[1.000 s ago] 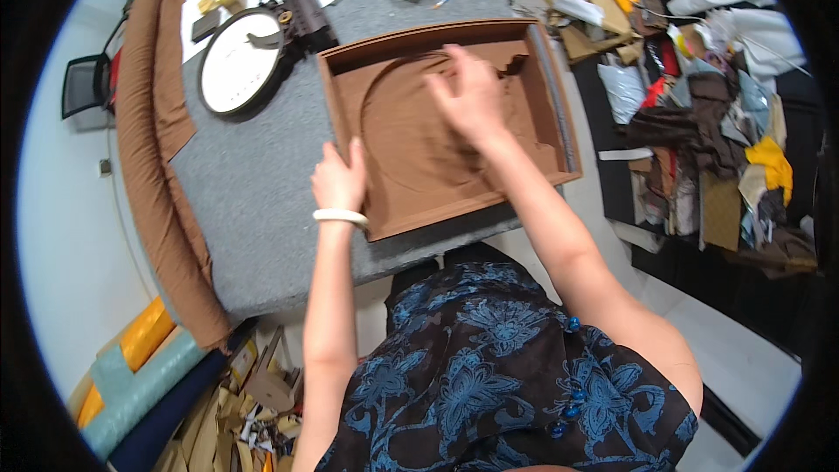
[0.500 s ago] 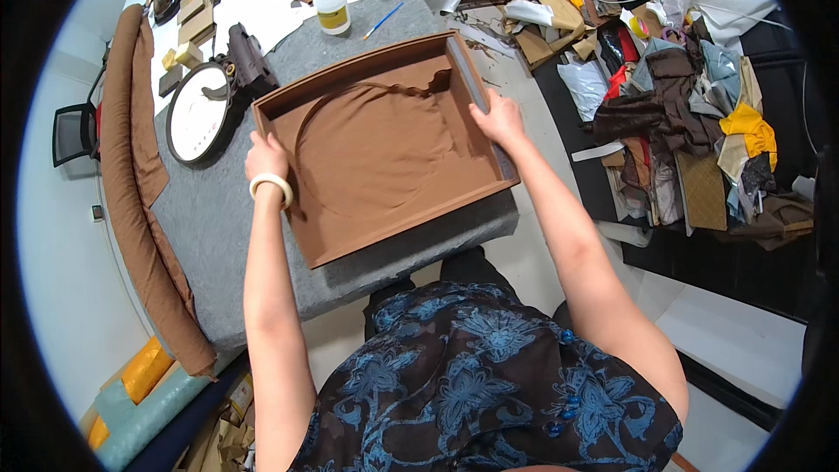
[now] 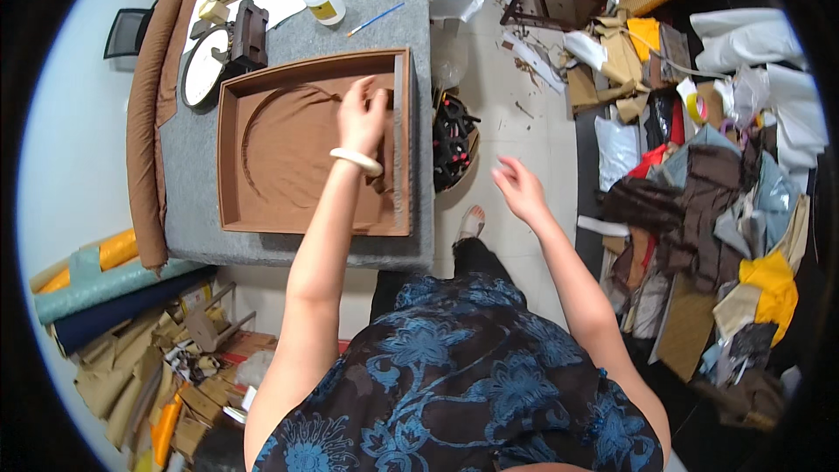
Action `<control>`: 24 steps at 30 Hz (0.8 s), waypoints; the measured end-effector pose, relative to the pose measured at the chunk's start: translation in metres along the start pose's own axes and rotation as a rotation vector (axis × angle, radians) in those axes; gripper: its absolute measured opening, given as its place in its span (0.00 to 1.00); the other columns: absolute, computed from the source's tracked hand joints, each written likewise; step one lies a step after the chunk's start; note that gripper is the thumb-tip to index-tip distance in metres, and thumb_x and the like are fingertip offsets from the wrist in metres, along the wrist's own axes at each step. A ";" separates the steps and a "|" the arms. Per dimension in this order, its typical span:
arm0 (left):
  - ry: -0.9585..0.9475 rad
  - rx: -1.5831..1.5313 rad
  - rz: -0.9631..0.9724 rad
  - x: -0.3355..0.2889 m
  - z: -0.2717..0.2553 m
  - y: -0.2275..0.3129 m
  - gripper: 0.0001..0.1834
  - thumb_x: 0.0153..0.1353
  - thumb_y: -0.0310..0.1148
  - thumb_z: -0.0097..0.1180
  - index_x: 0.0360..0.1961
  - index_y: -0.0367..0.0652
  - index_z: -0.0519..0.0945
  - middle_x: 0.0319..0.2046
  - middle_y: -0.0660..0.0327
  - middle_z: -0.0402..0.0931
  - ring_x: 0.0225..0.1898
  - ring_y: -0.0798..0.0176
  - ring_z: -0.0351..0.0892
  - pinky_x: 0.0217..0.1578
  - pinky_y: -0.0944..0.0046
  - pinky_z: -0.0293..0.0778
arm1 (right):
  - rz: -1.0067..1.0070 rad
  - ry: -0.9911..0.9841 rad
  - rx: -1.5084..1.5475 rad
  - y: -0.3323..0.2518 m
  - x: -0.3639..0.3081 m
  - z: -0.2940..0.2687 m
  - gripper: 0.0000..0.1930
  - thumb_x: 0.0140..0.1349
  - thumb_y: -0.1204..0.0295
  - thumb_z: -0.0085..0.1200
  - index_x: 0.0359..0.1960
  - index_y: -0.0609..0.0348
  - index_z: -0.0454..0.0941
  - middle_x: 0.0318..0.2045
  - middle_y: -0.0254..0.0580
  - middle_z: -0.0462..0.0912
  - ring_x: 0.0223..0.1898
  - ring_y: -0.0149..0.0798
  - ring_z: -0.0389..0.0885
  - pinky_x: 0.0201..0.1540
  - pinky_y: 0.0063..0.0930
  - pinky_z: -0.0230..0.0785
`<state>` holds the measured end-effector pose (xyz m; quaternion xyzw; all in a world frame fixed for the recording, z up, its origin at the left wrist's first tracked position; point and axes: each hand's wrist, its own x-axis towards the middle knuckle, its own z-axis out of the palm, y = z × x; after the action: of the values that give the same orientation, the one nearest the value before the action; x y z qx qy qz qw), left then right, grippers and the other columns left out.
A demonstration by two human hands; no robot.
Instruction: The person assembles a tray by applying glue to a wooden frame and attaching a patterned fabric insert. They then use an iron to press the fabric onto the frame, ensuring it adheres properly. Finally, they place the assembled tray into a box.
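A shallow brown tray-like box [image 3: 315,229] with raised walls lies on the grey padded tabletop [image 3: 188,201]. Wrinkled brown fabric [image 3: 293,144] lines it, and a curved ridge shows through the fabric. My left hand [image 3: 361,118], with a pale bangle at the wrist, hovers over the box's right side, fingers loosely bent and holding nothing. Below it, part of that side is hidden. A grey strip [image 3: 398,149] runs along the right wall. Off the table's right edge, my right hand [image 3: 522,192] hangs in the air, fingers apart and with nothing in them.
Beyond the box are a glue-like bottle [image 3: 324,2] and a thin blue brush [image 3: 376,19]. A round white dial [image 3: 206,68] and rolled brown fabric [image 3: 144,131] lie left. A bin of black parts [image 3: 453,142] stands right; fabric scraps [image 3: 699,210] lie farther right.
Both hands have let go of the box, which now sits squarer and farther left in view. My left hand has crossed to its right side; my right hand has moved off the table.
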<state>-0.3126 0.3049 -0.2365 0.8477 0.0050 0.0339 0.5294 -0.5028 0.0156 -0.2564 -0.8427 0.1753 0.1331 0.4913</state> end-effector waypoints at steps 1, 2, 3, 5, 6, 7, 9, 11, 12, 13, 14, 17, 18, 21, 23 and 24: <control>-0.029 0.139 0.071 0.005 0.020 0.003 0.23 0.66 0.37 0.62 0.61 0.42 0.79 0.55 0.45 0.80 0.58 0.43 0.78 0.62 0.49 0.72 | 0.020 0.055 -0.003 0.019 -0.015 -0.027 0.27 0.68 0.56 0.62 0.62 0.59 0.76 0.47 0.52 0.88 0.50 0.42 0.88 0.53 0.36 0.79; -0.013 0.187 0.128 0.006 0.037 0.018 0.25 0.65 0.38 0.62 0.63 0.43 0.77 0.59 0.45 0.76 0.61 0.40 0.74 0.64 0.47 0.69 | 0.076 0.068 -0.003 0.042 -0.027 -0.052 0.25 0.68 0.58 0.63 0.61 0.59 0.78 0.46 0.51 0.89 0.49 0.41 0.89 0.52 0.35 0.80; -0.044 0.237 0.117 0.010 0.053 0.027 0.28 0.65 0.38 0.63 0.65 0.44 0.75 0.59 0.46 0.75 0.62 0.40 0.72 0.64 0.47 0.69 | 0.128 0.089 -0.008 0.098 -0.036 -0.072 0.24 0.68 0.60 0.63 0.60 0.59 0.78 0.44 0.49 0.89 0.46 0.40 0.89 0.50 0.33 0.80; 0.042 0.330 0.190 0.013 0.074 0.025 0.29 0.64 0.36 0.64 0.66 0.42 0.73 0.57 0.46 0.77 0.60 0.41 0.75 0.63 0.50 0.70 | 0.217 0.089 -0.025 0.181 -0.048 -0.100 0.21 0.69 0.66 0.62 0.59 0.65 0.76 0.37 0.43 0.89 0.37 0.31 0.88 0.41 0.28 0.80; 0.050 0.310 0.153 0.015 0.080 0.028 0.29 0.64 0.32 0.63 0.66 0.42 0.72 0.57 0.45 0.77 0.61 0.40 0.74 0.64 0.48 0.69 | 0.269 0.055 -0.135 0.204 -0.052 -0.111 0.20 0.70 0.68 0.61 0.59 0.66 0.76 0.35 0.42 0.89 0.36 0.31 0.87 0.40 0.27 0.80; 0.056 0.306 0.142 0.017 0.083 0.025 0.29 0.63 0.30 0.63 0.65 0.42 0.72 0.57 0.45 0.76 0.61 0.40 0.74 0.63 0.48 0.69 | 0.301 0.036 -0.124 0.206 -0.048 -0.112 0.20 0.70 0.68 0.60 0.59 0.66 0.76 0.35 0.43 0.89 0.36 0.31 0.88 0.40 0.27 0.80; 0.078 0.282 0.118 0.021 0.087 0.027 0.28 0.62 0.27 0.62 0.64 0.41 0.72 0.58 0.45 0.76 0.62 0.40 0.73 0.63 0.47 0.69 | 0.359 0.006 -0.122 0.207 -0.046 -0.121 0.19 0.70 0.69 0.60 0.58 0.67 0.76 0.36 0.43 0.89 0.36 0.32 0.88 0.40 0.27 0.80; 0.111 0.331 0.112 0.019 0.092 0.029 0.27 0.61 0.23 0.60 0.63 0.41 0.73 0.58 0.47 0.76 0.61 0.41 0.74 0.64 0.48 0.69 | 0.300 -0.048 0.076 0.199 -0.028 -0.097 0.20 0.70 0.69 0.60 0.59 0.65 0.75 0.36 0.43 0.89 0.36 0.33 0.88 0.40 0.28 0.80; 0.115 0.360 0.130 0.018 0.093 0.029 0.27 0.61 0.23 0.60 0.63 0.41 0.73 0.58 0.48 0.77 0.61 0.41 0.74 0.64 0.49 0.69 | 0.300 -0.118 0.080 0.180 -0.016 -0.089 0.22 0.67 0.65 0.62 0.60 0.60 0.77 0.39 0.43 0.88 0.37 0.34 0.88 0.43 0.30 0.80; 0.120 0.389 0.151 0.016 0.094 0.030 0.27 0.61 0.23 0.60 0.63 0.41 0.74 0.58 0.48 0.77 0.61 0.41 0.74 0.64 0.49 0.69 | 0.218 -0.169 0.022 0.162 -0.003 -0.079 0.22 0.67 0.65 0.62 0.60 0.60 0.77 0.39 0.43 0.88 0.37 0.34 0.88 0.43 0.31 0.80; 0.118 0.370 0.174 0.017 0.093 0.026 0.28 0.61 0.23 0.61 0.64 0.43 0.74 0.58 0.50 0.77 0.61 0.42 0.75 0.65 0.50 0.69 | 0.133 -0.213 -0.030 0.143 0.011 -0.071 0.22 0.67 0.65 0.61 0.61 0.60 0.76 0.38 0.43 0.88 0.37 0.35 0.88 0.43 0.32 0.80; 0.169 -0.099 -0.072 0.018 0.077 0.025 0.25 0.63 0.26 0.64 0.62 0.43 0.76 0.57 0.52 0.79 0.60 0.54 0.79 0.60 0.54 0.75 | 0.007 -0.302 -0.134 0.057 0.042 -0.071 0.22 0.69 0.67 0.61 0.62 0.62 0.75 0.39 0.44 0.88 0.40 0.34 0.88 0.45 0.30 0.80; 0.251 -0.047 -0.085 0.019 0.079 0.018 0.22 0.60 0.24 0.62 0.57 0.40 0.78 0.49 0.51 0.80 0.47 0.52 0.82 0.51 0.57 0.79 | -0.007 -0.289 -0.143 0.051 0.053 -0.071 0.22 0.69 0.67 0.61 0.62 0.62 0.75 0.39 0.44 0.88 0.39 0.34 0.87 0.45 0.30 0.80; 0.126 0.149 0.035 0.025 0.080 0.028 0.22 0.61 0.29 0.63 0.57 0.43 0.77 0.51 0.49 0.78 0.52 0.46 0.80 0.55 0.51 0.76 | -0.031 -0.267 -0.185 0.037 0.077 -0.074 0.22 0.69 0.66 0.61 0.62 0.61 0.76 0.39 0.43 0.88 0.38 0.35 0.87 0.45 0.31 0.80; 0.121 0.199 0.035 0.025 0.082 0.036 0.22 0.63 0.34 0.62 0.58 0.45 0.77 0.53 0.50 0.77 0.55 0.42 0.76 0.58 0.48 0.74 | -0.041 -0.280 -0.231 0.031 0.089 -0.077 0.22 0.69 0.66 0.61 0.61 0.62 0.76 0.39 0.44 0.88 0.37 0.35 0.87 0.44 0.31 0.80; 0.114 0.266 0.055 0.025 0.082 0.038 0.22 0.64 0.35 0.62 0.59 0.44 0.77 0.54 0.51 0.78 0.55 0.42 0.76 0.58 0.47 0.74 | -0.061 -0.271 -0.240 0.030 0.094 -0.077 0.22 0.68 0.66 0.61 0.61 0.62 0.77 0.37 0.43 0.88 0.36 0.35 0.87 0.43 0.32 0.80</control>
<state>-0.2839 0.2156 -0.2369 0.9068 0.0164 0.0954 0.4102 -0.4269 -0.0805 -0.2799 -0.8745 0.0648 0.2503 0.4103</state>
